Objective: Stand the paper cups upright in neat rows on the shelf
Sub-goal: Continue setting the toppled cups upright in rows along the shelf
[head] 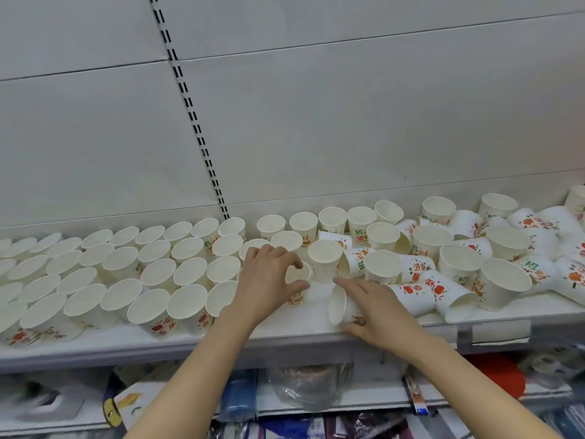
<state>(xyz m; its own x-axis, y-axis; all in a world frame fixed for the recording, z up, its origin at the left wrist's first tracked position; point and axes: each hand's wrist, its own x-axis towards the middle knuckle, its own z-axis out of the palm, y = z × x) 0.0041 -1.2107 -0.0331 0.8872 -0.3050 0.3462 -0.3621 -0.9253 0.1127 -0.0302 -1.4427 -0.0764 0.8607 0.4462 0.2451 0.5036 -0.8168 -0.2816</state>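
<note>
To the left of the left hand (pixel 269 277), many paper cups (pixel 152 274) stand upright on the shelf (pixel 285 335), mouth up, in rows that run from the back wall toward the front edge. They sit close together, rim beside rim, so this part of the job looks finished.

The left hand is curled around a small upright cup (pixel 297 275), thumb on the near side and fingers on the far side. I think it holds the cup this way to guide it into the free place at the end of the rows, just right of the last standing cups.

Just to the right of this hand, another cup (pixel 325 259) stands tilted. It seems to lean on cups behind it; whether anything holds it I cannot tell.

The right hand (pixel 376 307) lies flat, palm down, fingers straight and together, covering a cup on its side (pixel 340 307) whose mouth points to the left. The hand does not grasp it; it presses or rests on it, probably to stop the round cup from rolling off the front edge.

To the right of the right hand, the jumbled cups (pixel 474 264) are a loose pile: some upright, many fallen with their printed sides up, some resting on others. This side remains to be sorted, so roughly half of the shelf is still to do.
</note>
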